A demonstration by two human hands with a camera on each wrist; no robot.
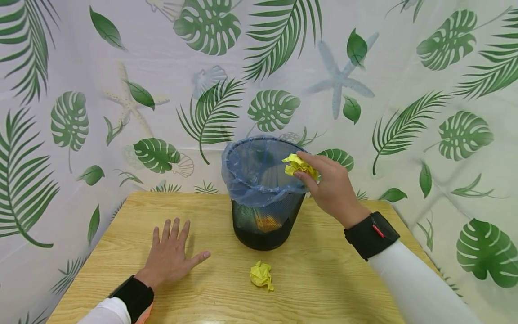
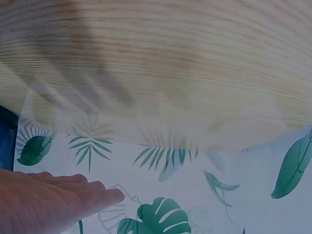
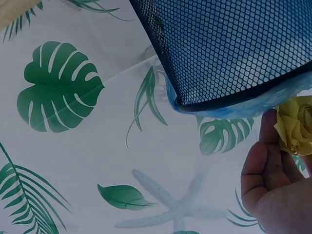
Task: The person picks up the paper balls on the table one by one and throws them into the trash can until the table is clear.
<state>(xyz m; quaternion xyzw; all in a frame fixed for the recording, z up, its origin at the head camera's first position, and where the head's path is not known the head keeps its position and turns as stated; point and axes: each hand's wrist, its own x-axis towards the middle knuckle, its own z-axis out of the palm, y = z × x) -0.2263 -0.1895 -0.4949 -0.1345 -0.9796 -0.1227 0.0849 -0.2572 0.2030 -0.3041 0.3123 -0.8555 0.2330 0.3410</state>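
Observation:
My right hand (image 1: 333, 186) pinches a crumpled yellow paper ball (image 1: 298, 166) at the right rim of a black mesh wastebasket (image 1: 265, 220). A blue plastic bag (image 1: 247, 191) lines the basket and folds over its rim. In the right wrist view the yellow paper ball (image 3: 295, 126) sits between thumb and fingers beside the mesh. Another crumpled yellow paper ball (image 1: 261, 275) lies on the table in front of the basket. My left hand (image 1: 171, 254) is spread flat, palm down, over the table's left part, holding nothing. Something orange (image 1: 267, 222) shows through the mesh at the basket's bottom.
The wooden table (image 1: 323, 283) reaches back to a leaf-printed cloth (image 1: 162, 112) that hangs behind and at both sides. An orange thing (image 1: 144, 315), mostly hidden, peeks out beside the left wrist at the front edge.

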